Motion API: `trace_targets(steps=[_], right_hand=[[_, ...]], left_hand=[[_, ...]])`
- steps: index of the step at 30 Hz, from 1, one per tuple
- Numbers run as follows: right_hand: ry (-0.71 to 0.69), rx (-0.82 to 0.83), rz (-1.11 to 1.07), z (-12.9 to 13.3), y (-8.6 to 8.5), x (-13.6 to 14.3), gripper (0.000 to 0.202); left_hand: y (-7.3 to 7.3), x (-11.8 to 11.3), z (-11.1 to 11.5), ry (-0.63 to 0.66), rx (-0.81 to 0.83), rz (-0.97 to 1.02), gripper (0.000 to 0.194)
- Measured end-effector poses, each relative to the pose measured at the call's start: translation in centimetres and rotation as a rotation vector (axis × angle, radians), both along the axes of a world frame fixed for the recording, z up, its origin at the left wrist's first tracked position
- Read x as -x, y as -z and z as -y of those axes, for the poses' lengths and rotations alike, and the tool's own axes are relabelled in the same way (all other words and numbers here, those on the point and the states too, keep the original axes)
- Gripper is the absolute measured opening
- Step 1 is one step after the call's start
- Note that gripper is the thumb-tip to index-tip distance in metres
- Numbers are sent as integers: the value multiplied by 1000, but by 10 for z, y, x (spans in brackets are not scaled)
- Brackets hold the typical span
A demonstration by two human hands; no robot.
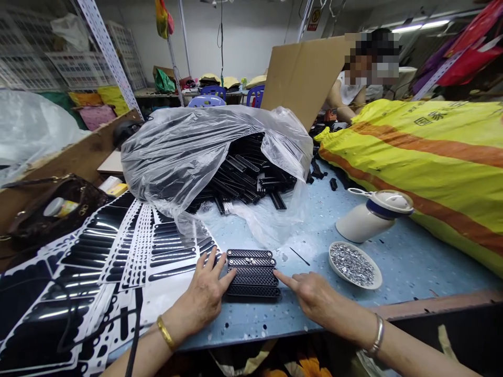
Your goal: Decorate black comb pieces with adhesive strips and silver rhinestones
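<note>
Several long black perforated plastic strips [253, 280] lie side by side in a block near the table's front edge. Small shiny metal pieces sit on the second strip from the back and at the ends of the rear ones. My left hand [206, 288] is open at the block's left end, fingers spread, thumb touching a strip. At the right end, my right hand [310, 293] has its index finger stretched out against a strip's tip. Its other fingers curl under, and the palm is hidden. A white bowl [375, 280] of small shiny metal pieces stands right of that hand.
Behind the block, a clear plastic bag [176, 152] spills black strips [239, 173]. Black sticker sheets [129, 241] cover the left side. A white jar [361, 222], a thin dark rod [299, 256] and a yellow sack [436, 141] lie rightward. A person [348, 94] sits beyond cardboard [302, 76].
</note>
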State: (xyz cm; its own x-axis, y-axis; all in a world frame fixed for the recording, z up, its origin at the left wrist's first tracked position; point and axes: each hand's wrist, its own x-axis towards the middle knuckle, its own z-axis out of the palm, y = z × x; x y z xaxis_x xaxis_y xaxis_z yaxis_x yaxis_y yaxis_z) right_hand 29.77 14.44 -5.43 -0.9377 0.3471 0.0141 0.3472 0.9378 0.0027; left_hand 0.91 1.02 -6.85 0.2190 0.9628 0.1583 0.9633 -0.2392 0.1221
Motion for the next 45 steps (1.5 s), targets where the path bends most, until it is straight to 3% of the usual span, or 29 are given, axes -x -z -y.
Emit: trace_targets(steps=[11, 16, 22, 29, 36, 40, 45], right_hand=[[-7, -36, 6, 5, -1, 2, 71], [30, 70, -69, 1, -2, 7, 62], [137, 86, -291, -5, 1, 48, 28], [219, 103, -225, -5, -1, 90, 22], [200, 103, -222, -4, 9, 96, 26], [188, 109, -242, -5, 11, 97, 25], [163, 136, -274, 1, 4, 84, 24]], left_hand=[[3, 10, 3, -11, 14, -27, 67], [-2, 5, -1, 0, -12, 44, 63], [-9, -12, -32, -1, -112, 134, 51], [-4, -31, -59, -62, -90, 186, 21], [5, -34, -68, -41, -85, 278, 21], [2, -34, -73, -14, -75, 309, 21], [-6, -28, -56, 36, -172, 333, 20]])
